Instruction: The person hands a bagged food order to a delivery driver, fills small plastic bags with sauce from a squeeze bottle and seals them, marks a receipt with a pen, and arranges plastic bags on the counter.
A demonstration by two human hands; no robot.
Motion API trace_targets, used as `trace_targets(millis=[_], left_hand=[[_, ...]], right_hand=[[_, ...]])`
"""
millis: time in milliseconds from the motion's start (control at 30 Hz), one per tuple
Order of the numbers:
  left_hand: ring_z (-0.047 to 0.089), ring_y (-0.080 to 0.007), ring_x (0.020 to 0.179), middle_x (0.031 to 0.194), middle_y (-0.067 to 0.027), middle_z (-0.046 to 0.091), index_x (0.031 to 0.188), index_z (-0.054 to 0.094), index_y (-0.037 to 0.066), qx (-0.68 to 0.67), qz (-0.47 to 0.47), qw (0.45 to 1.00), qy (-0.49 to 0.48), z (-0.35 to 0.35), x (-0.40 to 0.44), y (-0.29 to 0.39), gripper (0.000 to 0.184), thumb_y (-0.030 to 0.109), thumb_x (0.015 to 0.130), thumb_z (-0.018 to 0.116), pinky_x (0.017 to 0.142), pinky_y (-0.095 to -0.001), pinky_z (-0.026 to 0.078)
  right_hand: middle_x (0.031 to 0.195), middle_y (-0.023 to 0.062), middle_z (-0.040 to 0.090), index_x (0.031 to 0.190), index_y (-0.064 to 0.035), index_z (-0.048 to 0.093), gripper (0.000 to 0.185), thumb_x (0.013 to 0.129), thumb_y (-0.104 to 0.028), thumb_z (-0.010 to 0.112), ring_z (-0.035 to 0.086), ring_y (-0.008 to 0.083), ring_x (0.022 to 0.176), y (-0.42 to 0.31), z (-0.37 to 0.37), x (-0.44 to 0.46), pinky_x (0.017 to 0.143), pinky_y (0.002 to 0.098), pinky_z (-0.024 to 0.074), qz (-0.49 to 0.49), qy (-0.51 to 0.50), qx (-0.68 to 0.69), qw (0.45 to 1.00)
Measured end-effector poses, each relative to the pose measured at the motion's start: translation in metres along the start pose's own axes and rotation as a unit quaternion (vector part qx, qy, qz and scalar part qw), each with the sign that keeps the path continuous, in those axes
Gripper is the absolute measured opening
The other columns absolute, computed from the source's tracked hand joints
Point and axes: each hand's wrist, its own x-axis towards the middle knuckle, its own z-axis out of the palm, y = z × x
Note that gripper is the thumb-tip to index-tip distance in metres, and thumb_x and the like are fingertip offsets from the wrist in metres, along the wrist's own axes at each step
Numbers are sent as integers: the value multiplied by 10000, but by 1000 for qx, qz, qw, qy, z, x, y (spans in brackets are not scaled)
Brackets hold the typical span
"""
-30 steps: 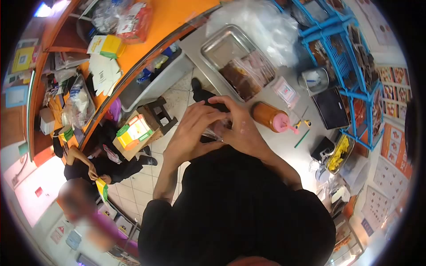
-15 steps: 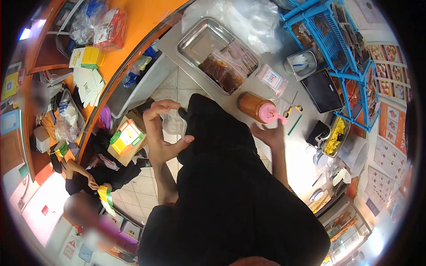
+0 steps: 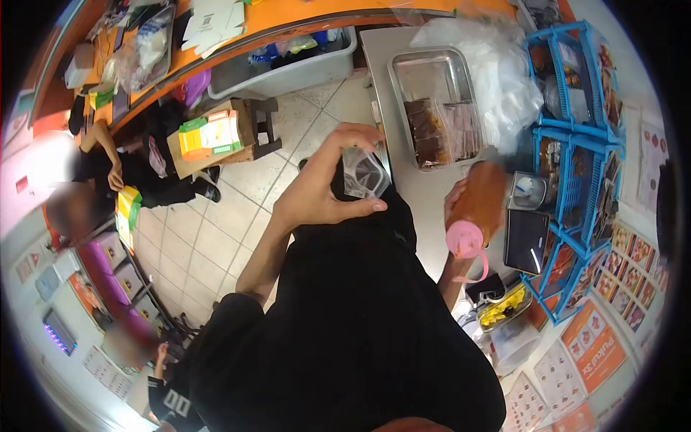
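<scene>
We've got the counter edge running between our hands, with bare grey metal counter (image 3: 425,193) between the clear plastic bag (image 3: 364,173) and the orange-brown squeeze bottle (image 3: 482,196). The left hand (image 3: 313,180) makes a wide C (thumb well apart from fingers) round the bag, while our right hand (image 3: 453,201), partly hidden, is wrapped round the bottle near the rectangular steel tray (image 3: 394,72). Bottle's long axis slants slightly, pink cap (image 3: 464,240) towards our body.

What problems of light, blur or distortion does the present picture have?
Head view: the orange counter curves with lens distortion, dark rounded corners; a white glare patch at left; a bright streak on the dark flat object; two people's heads blurred.
</scene>
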Motion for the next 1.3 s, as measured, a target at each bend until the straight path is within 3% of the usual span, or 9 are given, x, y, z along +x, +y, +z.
trace_targets(millis=[133, 267, 400, 667, 900, 1067, 1167, 1267, 1300], left_hand=[[541, -254, 1092, 1176, -124, 565, 1169, 458, 94, -29, -56, 998, -24, 9, -13, 3, 695, 77, 611, 872, 958, -367, 400], [584, -242, 1034, 1116, -94, 577, 1184, 527, 68, -34, -73, 997, -12, 20, -17, 10, 650, 223, 660, 878, 881, -348, 462], [591, -214, 992, 1098, -80, 606, 1183, 555, 71, -17, -57, 998, 15, 26, -13, 23, 703, 139, 577, 904, 869, -330, 463], [584, -319, 991, 1125, -135, 579, 1340, 493, 57, 1, -10, 1000, -19, 25, -16, 35, 768, 208, 665, 825, 856, -401, 480], [614, -261, 838, 967, -110, 614, 1324, 529, 51, 0, 17, 999, 35, 38, -16, 29, 856, 196, 560, 885, 757, -357, 508], [575, -311, 888, 1017, -141, 564, 1385, 443, 15, -18, -5, 1000, -25, 29, -15, 35, 820, 175, 672, 815, 764, -381, 492], [582, -272, 796, 916, -116, 601, 1336, 511, 19, -2, 46, 998, 36, 38, -14, 26, 865, 236, 584, 879, 696, -340, 480], [572, -245, 778, 887, -105, 590, 1340, 507, 11, 5, 63, 997, 44, 38, -12, 24, 881, 269, 586, 881, 682, -329, 472], [572, -245, 778, 887, -105, 590, 1340, 507, 11, 5, 62, 997, 45, 38, -12, 24, 881, 269, 586, 881, 682, -329, 472]], right_hand=[[1255, 184, 486, 1374, -31, 384, 838, 782, -563, 646, 516, 332, 1100, 6, 70, 30, 966, 478, 458, -87, -65, -187, 976], [1291, 217, 467, 1412, -40, 325, 865, 798, -571, 624, 518, 355, 1132, 32, 130, 40, 969, 508, 463, -29, -204, -212, 955], [1323, 247, 454, 1443, -45, 275, 904, 798, -576, 616, 547, 389, 1141, 64, 158, 37, 930, 535, 505, -98, -243, -303, 916], [1362, 265, 425, 1451, -25, 241, 956, 792, -617, 600, 527, 403, 1179, 80, 159, 34, 990, 511, 471, -114, -378, -347, 850], [1373, 255, 431, 1468, -47, 229, 917, 829, -568, 630, 523, 397, 1191, 80, 164, 22, 988, 539, 466, -227, -307, -463, 800], [1391, 200, 445, 1477, -105, 238, 843, 859, -533, 620, 505, 379, 1228, 51, 160, 32, 1026, 552, 428, -373, -218, -407, 805], [1414, 163, 435, 1470, -138, 276, 806, 856, -517, 636, 494, 353, 1249, 14, 180, 45, 1049, 547, 407, -20, -446, -418, 791], [1415, 166, 433, 1474, -140, 267, 837, 839, -520, 658, 510, 357, 1233, 43, 197, 23, 1042, 540, 424, 44, -387, -581, 715], [1407, 175, 438, 1480, -135, 242, 871, 830, -536, 660, 532, 365, 1204, 52, 187, 22, 1038, 538, 433, -56, -362, -556, 747]])
